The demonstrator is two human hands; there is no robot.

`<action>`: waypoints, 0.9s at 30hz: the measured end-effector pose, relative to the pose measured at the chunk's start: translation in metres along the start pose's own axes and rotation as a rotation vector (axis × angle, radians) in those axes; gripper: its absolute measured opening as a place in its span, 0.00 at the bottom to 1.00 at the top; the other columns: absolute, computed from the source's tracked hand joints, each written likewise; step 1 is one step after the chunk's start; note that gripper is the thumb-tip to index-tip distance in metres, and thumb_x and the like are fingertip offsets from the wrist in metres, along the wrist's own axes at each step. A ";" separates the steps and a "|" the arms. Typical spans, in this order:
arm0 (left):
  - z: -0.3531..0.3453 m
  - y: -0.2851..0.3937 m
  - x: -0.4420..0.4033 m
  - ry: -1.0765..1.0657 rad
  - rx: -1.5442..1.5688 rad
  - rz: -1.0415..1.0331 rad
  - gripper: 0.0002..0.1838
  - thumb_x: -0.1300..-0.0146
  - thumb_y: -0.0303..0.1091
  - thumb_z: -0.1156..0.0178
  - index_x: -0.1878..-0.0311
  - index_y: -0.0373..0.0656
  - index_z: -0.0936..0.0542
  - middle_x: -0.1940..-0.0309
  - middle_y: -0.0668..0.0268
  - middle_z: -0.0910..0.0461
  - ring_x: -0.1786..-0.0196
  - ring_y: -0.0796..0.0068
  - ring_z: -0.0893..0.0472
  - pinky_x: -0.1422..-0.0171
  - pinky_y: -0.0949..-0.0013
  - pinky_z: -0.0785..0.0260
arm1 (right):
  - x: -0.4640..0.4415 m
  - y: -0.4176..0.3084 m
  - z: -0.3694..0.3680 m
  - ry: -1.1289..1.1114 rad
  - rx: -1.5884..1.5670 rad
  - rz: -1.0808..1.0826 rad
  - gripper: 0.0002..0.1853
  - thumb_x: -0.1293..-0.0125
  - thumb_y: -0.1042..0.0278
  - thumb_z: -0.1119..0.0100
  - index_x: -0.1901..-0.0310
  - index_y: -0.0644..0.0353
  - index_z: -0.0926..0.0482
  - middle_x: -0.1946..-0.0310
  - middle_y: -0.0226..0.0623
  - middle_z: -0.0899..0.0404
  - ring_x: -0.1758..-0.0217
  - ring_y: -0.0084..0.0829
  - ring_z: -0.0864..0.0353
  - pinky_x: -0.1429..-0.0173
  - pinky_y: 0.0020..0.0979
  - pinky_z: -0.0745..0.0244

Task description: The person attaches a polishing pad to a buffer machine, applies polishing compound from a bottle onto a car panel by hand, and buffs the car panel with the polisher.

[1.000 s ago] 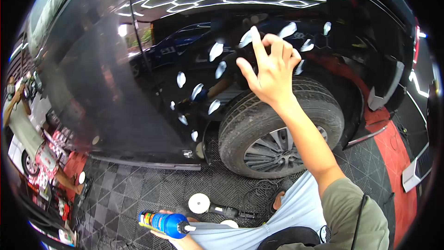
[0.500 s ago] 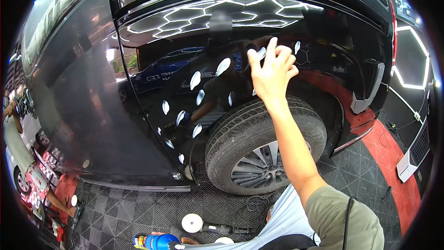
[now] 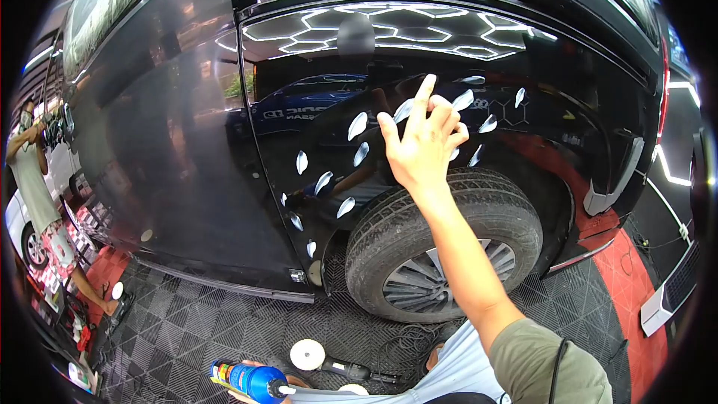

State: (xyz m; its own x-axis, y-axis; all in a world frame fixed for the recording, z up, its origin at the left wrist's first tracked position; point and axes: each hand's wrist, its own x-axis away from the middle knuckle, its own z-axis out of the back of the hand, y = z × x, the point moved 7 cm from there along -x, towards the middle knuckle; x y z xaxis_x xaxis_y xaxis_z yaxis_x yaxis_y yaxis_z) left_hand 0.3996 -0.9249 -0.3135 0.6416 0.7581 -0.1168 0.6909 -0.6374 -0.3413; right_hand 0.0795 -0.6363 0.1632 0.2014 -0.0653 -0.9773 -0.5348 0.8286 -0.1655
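My right hand (image 3: 425, 138) is raised before the glossy black car panel (image 3: 314, 90), above the rear wheel (image 3: 445, 247). Its index finger points up, the thumb is spread and the other fingers are bent, with nothing held. Whitish petal-shaped smears dot the panel around it, one of them (image 3: 357, 126) to its left. Low in the view, my left hand (image 3: 241, 396), mostly hidden, holds a blue bottle (image 3: 258, 382) tilted on its side, its nozzle toward the right.
A polisher with a white round pad (image 3: 307, 354) lies on the grey tiled floor (image 3: 179, 329), its cable behind it. Another person (image 3: 37, 187) stands at the far left. A white box-like object (image 3: 658, 308) is at the right, beside red floor tiles (image 3: 639, 314).
The view has shifted, first lowering the bottle in frame, then sliding the car back to the right. My right hand has moved left relative to the smears, its index finger now straighter.
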 end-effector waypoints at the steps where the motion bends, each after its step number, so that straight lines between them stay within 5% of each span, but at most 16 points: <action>1: 0.003 0.000 0.000 -0.001 0.008 -0.004 0.51 0.63 0.46 0.18 0.35 0.40 0.34 0.41 0.60 0.28 0.40 0.60 0.27 0.37 0.60 0.28 | -0.002 -0.006 -0.005 -0.028 0.022 -0.014 0.46 0.39 0.40 0.43 0.29 0.66 0.44 0.50 0.41 0.36 0.46 0.40 0.38 0.42 0.51 0.48; 3: -0.037 -0.032 0.022 -0.146 1.534 0.897 0.50 0.60 0.48 0.20 0.35 0.40 0.34 0.40 0.60 0.28 0.41 0.60 0.26 0.35 0.60 0.29 | 0.005 -0.028 -0.019 -0.150 0.055 0.032 0.45 0.39 0.39 0.44 0.30 0.66 0.42 0.50 0.42 0.35 0.45 0.40 0.37 0.42 0.52 0.47; 5: -0.049 -0.039 0.026 -0.193 1.572 0.966 0.48 0.56 0.52 0.23 0.35 0.41 0.34 0.41 0.61 0.28 0.42 0.60 0.25 0.35 0.60 0.30 | 0.029 -0.049 -0.017 -0.199 -0.076 0.167 0.47 0.39 0.34 0.46 0.30 0.65 0.41 0.53 0.39 0.36 0.47 0.39 0.38 0.43 0.50 0.48; 7: 0.008 0.008 0.000 0.041 -0.001 0.024 0.47 0.55 0.53 0.24 0.35 0.43 0.34 0.42 0.62 0.27 0.43 0.60 0.24 0.36 0.59 0.29 | 0.043 -0.056 0.000 -0.280 -0.205 0.150 0.45 0.39 0.35 0.46 0.30 0.64 0.39 0.55 0.38 0.39 0.49 0.38 0.41 0.42 0.47 0.52; 8: 0.031 0.027 -0.012 -0.093 -0.168 0.035 0.49 0.59 0.53 0.21 0.35 0.44 0.34 0.43 0.63 0.26 0.43 0.62 0.24 0.36 0.62 0.30 | 0.049 -0.055 0.005 -0.293 -0.189 0.135 0.46 0.38 0.34 0.48 0.29 0.63 0.40 0.56 0.38 0.39 0.50 0.38 0.41 0.42 0.46 0.53; 12: 0.019 0.019 -0.003 0.105 0.211 -0.029 0.53 0.68 0.52 0.17 0.37 0.43 0.32 0.44 0.63 0.26 0.44 0.66 0.24 0.37 0.66 0.29 | 0.081 -0.055 0.013 -0.349 -0.330 0.208 0.45 0.39 0.39 0.44 0.29 0.63 0.40 0.56 0.38 0.39 0.51 0.38 0.41 0.44 0.46 0.50; 13: -0.008 0.001 0.010 0.082 0.022 -0.093 0.45 0.53 0.55 0.25 0.38 0.38 0.32 0.45 0.54 0.24 0.49 0.56 0.21 0.42 0.56 0.26 | 0.093 -0.059 0.015 -0.434 -0.402 0.228 0.44 0.39 0.40 0.43 0.29 0.64 0.41 0.57 0.38 0.39 0.52 0.38 0.40 0.44 0.46 0.50; 15: -0.019 -0.011 0.012 0.033 0.558 0.094 0.43 0.50 0.63 0.31 0.41 0.37 0.30 0.51 0.54 0.22 0.53 0.57 0.20 0.45 0.57 0.24 | 0.133 -0.072 0.022 -0.603 -0.548 0.361 0.42 0.39 0.43 0.42 0.29 0.62 0.40 0.57 0.39 0.38 0.52 0.39 0.39 0.44 0.45 0.48; 17: -0.063 -0.034 0.014 -0.081 -0.474 -0.178 0.43 0.46 0.70 0.40 0.43 0.38 0.30 0.54 0.54 0.21 0.54 0.58 0.19 0.47 0.55 0.24 | 0.184 -0.082 0.033 -0.895 -0.750 0.400 0.39 0.37 0.48 0.41 0.29 0.60 0.39 0.57 0.41 0.37 0.52 0.40 0.38 0.44 0.44 0.45; 18: -0.057 -0.009 0.021 0.162 -0.744 -0.477 0.46 0.43 0.75 0.50 0.43 0.38 0.30 0.55 0.54 0.21 0.54 0.57 0.19 0.48 0.52 0.24 | 0.214 -0.080 0.040 -0.990 -0.800 0.418 0.37 0.36 0.50 0.41 0.30 0.58 0.37 0.56 0.41 0.36 0.52 0.40 0.37 0.44 0.42 0.44; 19: -0.058 -0.016 0.030 0.362 -0.666 -0.605 0.46 0.42 0.75 0.52 0.41 0.37 0.31 0.55 0.54 0.21 0.57 0.55 0.19 0.49 0.51 0.24 | 0.246 -0.076 0.045 -1.079 -0.851 0.434 0.34 0.36 0.52 0.41 0.30 0.56 0.35 0.55 0.41 0.35 0.51 0.40 0.36 0.45 0.41 0.42; 21: -0.075 -0.039 0.040 0.187 -0.733 -0.491 0.43 0.40 0.74 0.53 0.43 0.40 0.29 0.56 0.56 0.20 0.56 0.59 0.19 0.49 0.50 0.24 | 0.305 -0.056 0.051 -1.294 -0.892 0.407 0.27 0.33 0.53 0.43 0.35 0.54 0.29 0.54 0.40 0.32 0.50 0.40 0.32 0.45 0.40 0.37; 24: -0.163 -0.061 0.036 -0.215 -0.762 -0.283 0.45 0.42 0.75 0.51 0.39 0.41 0.31 0.55 0.55 0.21 0.56 0.58 0.19 0.46 0.50 0.25 | 0.346 -0.014 0.058 -1.563 -0.990 0.029 0.19 0.30 0.56 0.46 0.43 0.56 0.22 0.59 0.41 0.26 0.55 0.42 0.22 0.50 0.35 0.28; 25: -0.161 -0.004 0.030 -0.331 -0.760 -0.314 0.43 0.42 0.72 0.47 0.38 0.42 0.32 0.50 0.55 0.23 0.51 0.57 0.20 0.43 0.51 0.26 | 0.356 0.000 0.061 -1.555 -1.033 -0.039 0.18 0.29 0.59 0.47 0.43 0.57 0.22 0.64 0.41 0.28 0.60 0.41 0.23 0.54 0.33 0.28; 26: -0.183 0.008 0.037 -0.133 -0.568 -0.562 0.44 0.44 0.69 0.43 0.37 0.41 0.33 0.44 0.54 0.27 0.43 0.56 0.24 0.37 0.50 0.30 | 0.366 0.015 0.061 -1.616 -1.017 -0.124 0.18 0.29 0.60 0.47 0.43 0.57 0.22 0.66 0.40 0.29 0.62 0.37 0.23 0.56 0.33 0.28; 27: -0.213 0.004 0.035 -0.400 -0.666 -0.389 0.45 0.44 0.66 0.41 0.35 0.39 0.35 0.40 0.53 0.30 0.38 0.55 0.29 0.33 0.48 0.34 | 0.371 0.024 0.063 -1.679 -1.001 -0.211 0.17 0.29 0.61 0.47 0.42 0.57 0.22 0.67 0.38 0.31 0.64 0.34 0.24 0.58 0.32 0.28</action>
State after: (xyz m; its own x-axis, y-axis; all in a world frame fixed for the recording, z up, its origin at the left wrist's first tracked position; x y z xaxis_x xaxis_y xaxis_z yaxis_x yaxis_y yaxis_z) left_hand 0.4959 -0.9303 -0.1201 0.2408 0.8508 -0.4671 0.9682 -0.1766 0.1774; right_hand 0.1931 -0.6059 -0.1947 0.4351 0.8986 0.0562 -0.4742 0.2818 -0.8341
